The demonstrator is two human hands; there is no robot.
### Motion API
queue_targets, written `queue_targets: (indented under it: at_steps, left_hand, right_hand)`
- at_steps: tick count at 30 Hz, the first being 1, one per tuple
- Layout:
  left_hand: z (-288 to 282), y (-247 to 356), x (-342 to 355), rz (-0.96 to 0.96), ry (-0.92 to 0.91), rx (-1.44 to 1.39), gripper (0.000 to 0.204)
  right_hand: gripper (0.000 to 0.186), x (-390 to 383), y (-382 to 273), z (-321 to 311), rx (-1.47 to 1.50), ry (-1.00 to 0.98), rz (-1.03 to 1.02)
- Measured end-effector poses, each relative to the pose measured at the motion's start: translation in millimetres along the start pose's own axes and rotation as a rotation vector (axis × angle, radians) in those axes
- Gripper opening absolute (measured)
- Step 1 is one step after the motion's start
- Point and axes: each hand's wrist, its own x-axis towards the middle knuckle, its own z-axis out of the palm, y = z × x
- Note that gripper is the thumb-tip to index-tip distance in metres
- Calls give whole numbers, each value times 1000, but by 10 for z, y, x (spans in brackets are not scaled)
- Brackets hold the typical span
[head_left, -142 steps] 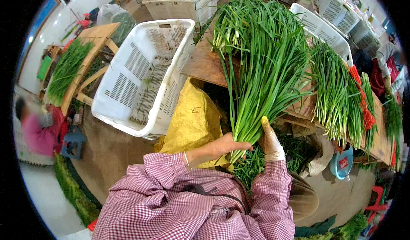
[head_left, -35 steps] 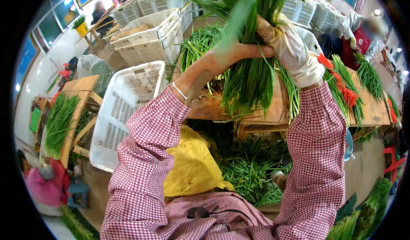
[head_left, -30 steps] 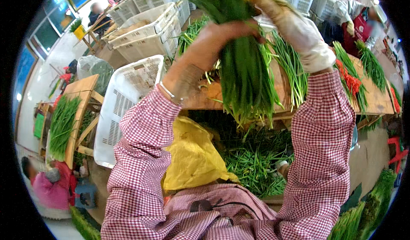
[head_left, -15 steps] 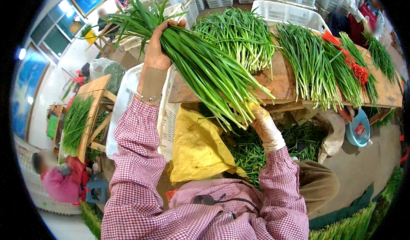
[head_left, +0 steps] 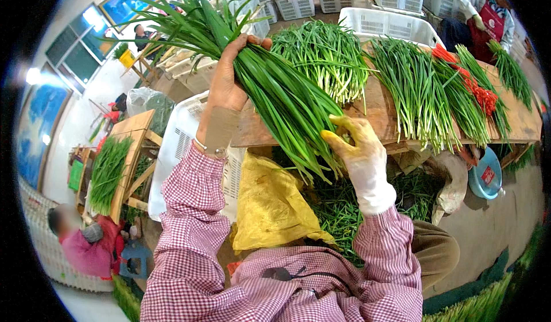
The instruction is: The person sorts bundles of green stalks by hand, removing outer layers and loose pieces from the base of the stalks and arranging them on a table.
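Observation:
My bare left hand (head_left: 232,75) is closed round the upper part of a thick bunch of garlic chives (head_left: 287,92). The bunch slants, leaf tips up at the far left and stalk ends down toward the middle. At the stalk end, my right hand (head_left: 359,147), in a whitish glove with yellow-stained fingertips, has thumb and forefinger apart and curved at the edge of the bunch. No stalks show gripped in it. On the wooden board (head_left: 381,112) beyond lie a heap of chives (head_left: 324,58) and further bunches (head_left: 407,90), with red ties (head_left: 473,84) across one.
A yellow sack (head_left: 272,207) lies before me, loose chives (head_left: 338,213) on the ground beside it. White crates (head_left: 390,24) stand beyond the board. A blue basin (head_left: 485,173) is at right. People sit at far left (head_left: 89,247) and far right (head_left: 488,21).
My right hand has let go of the stalk ends, spread its thumb and forefinger, and moved slightly up along the bunch. My left hand has shifted a little right with the bunch.

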Motion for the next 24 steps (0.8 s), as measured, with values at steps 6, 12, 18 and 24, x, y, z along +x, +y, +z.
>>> queue_targets:
  at_steps: [6,12,18,24]
  left_hand:
    - [15,74,-23,-27,4,-29,17]
    - [-376,291,37,64,100,-92,15]
    - [-814,460,0,85,253,15,11]
    - [-900,415,-140,23,241,23,13]
  right_hand:
    - [15,123,94,-24,517,-85,134]
    - [22,-282,496,-217,1336,-139,379]
    - [27,-1237,1550,-31,1362,222,899]
    - [53,-572,829,193,1127,-291,529]
